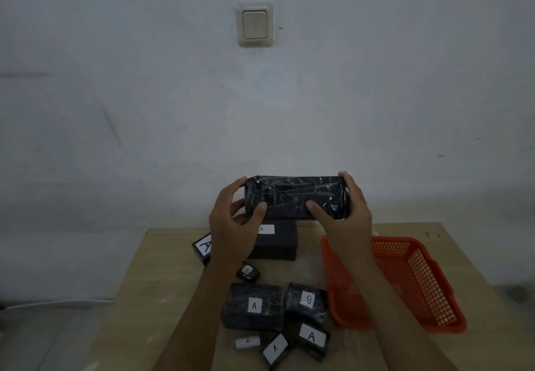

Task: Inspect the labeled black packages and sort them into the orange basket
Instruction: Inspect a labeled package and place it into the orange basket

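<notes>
Both hands, left [231, 226] and right [344, 214], have a clenched grip on the ends of a long black package [295, 197] held above the desk [150, 283]. The orange basket [419, 283] holds nothing visible; other labeled packages [253, 305] lie beside it.

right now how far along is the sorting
Nothing looks sorted yet: the visible part of the basket holds no package. In hand: the left hand and right hand hold a long package up, with no label showing on this side. Left: about eight labeled packages on the table, mostly A, and a B package.
</notes>
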